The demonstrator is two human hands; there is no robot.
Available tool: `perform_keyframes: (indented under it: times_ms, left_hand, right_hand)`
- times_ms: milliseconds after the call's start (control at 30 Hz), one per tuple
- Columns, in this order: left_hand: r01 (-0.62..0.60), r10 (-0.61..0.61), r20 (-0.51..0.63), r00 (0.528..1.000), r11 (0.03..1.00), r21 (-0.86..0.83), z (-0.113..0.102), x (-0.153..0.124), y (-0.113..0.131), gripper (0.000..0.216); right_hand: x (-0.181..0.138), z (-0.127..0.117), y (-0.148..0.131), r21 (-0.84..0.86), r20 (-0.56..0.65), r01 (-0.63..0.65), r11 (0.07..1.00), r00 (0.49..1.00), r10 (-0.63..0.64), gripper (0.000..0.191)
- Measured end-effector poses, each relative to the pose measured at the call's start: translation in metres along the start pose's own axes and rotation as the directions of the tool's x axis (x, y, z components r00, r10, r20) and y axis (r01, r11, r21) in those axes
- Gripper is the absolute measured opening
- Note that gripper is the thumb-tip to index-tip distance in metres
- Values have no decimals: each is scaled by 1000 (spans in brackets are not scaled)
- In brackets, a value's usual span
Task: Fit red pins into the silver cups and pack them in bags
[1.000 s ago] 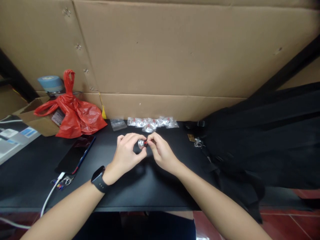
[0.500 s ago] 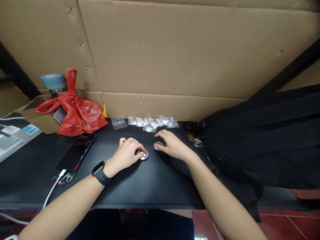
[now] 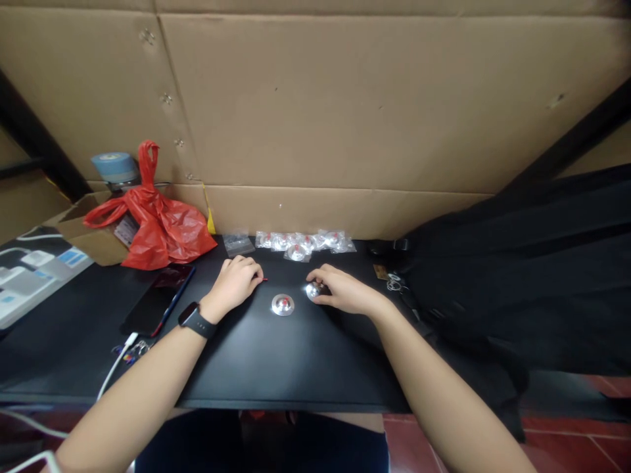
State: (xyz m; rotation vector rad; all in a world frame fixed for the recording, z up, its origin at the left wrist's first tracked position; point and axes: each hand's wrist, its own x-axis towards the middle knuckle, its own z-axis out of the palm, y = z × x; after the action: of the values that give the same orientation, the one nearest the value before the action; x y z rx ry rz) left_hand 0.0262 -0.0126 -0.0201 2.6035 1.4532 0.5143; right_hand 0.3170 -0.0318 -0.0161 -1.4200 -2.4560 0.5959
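A small, shiny metal disc (image 3: 282,305) with a domed centre and a red spot, much like a finger cymbal, lies on the black tabletop (image 3: 266,368). Left of it and further back, my left hand (image 3: 236,282) is closed, and a short, thin red piece (image 3: 265,279) sticks out at its fingertips. My right hand (image 3: 342,289) has thumb and fingers round the edge of a second metal disc (image 3: 312,291), which looks tilted; its right side is hidden by the fingers. Behind both hands, several similar discs (image 3: 297,251) lie in clear plastic bags.
A clear bag (image 3: 238,244) lies left of the bagged discs. At left are a phone (image 3: 158,301), a red plastic bag (image 3: 170,230), a cardboard box (image 3: 96,230) and a power strip (image 3: 44,282). Black fabric (image 3: 493,276) fills the right side, beside some keys (image 3: 393,282). Cardboard stands behind.
My left hand has come off the left disc and moved back and left, leaving the disc on the table. The right disc now shows more of its bright face between my right fingers.
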Motion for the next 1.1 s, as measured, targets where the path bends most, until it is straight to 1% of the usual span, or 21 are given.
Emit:
perform_keyframes:
  times_ms: [67, 133, 233, 333, 400, 467, 533, 633, 667, 733, 833, 967, 1033, 1100]
  left_hand:
    - [7, -8, -22, 1000, 1000, -12, 1, 1, 3, 16]
    - [15, -18, -50, 999, 998, -59, 1, 2, 6, 14]
    - [25, -36, -71, 997, 988, -153, 0, 2, 10, 10]
    - [45, -64, -80, 995, 974, -222, -2, 2, 16, 5]
    - [48, -71, -80, 994, 966, -256, -4, 1, 21, 7]
    - [40, -65, -76, 995, 957, -288, -5, 0, 26, 9]
    - [38, -70, -82, 994, 937, -347, -5, -1, 30, 12]
    - [27, -103, -124, 987, 863, -504, -4, -2, 37, 15]
    - [11, -108, -143, 984, 833, -553, -3, -3, 39, 16]
    - [-22, -114, -175, 978, 778, -628, -1, -3, 44, 16]
    - [-44, -117, -185, 976, 723, -689, -1, -4, 50, 14]
    - [-72, -104, -203, 974, 705, -705, -3, -7, 55, 12]
    - [-87, -95, -216, 972, 708, -700, -5, -8, 57, 11]
    - [-99, -92, -240, 966, 726, -681, -7, -9, 59, 10]
  right_hand:
    - [-2, -1, -2, 20, -5, 10, 1000, 1000, -10, 38]
    - [-2, -2, -4, 35, 0, 33, 999, 999, -33, 35]
    - [-1, -3, -6, 42, 47, 62, 997, 997, -64, 38]
    - [-1, -4, -5, 0, 64, 58, 998, 996, -58, 39]
    - [-1, -5, -5, -29, 38, 62, 998, 997, -61, 36]
    - [-1, -5, -8, -15, -27, 93, 996, 995, -93, 36]
    - [0, -3, -16, 68, -138, 163, 984, 979, -152, 38]
    - [5, 6, -32, 267, -351, 305, 914, 914, -203, 47]
    - [6, 11, -39, 322, -408, 348, 881, 890, -202, 49]
    - [8, 19, -50, 385, -483, 412, 826, 852, -199, 50]
    - [9, 28, -61, 394, -538, 455, 798, 819, -202, 47]
    - [7, 30, -66, 378, -585, 475, 794, 788, -193, 46]
    - [6, 30, -67, 394, -589, 473, 788, 788, -179, 44]
    - [6, 30, -68, 437, -580, 457, 775, 802, -147, 44]
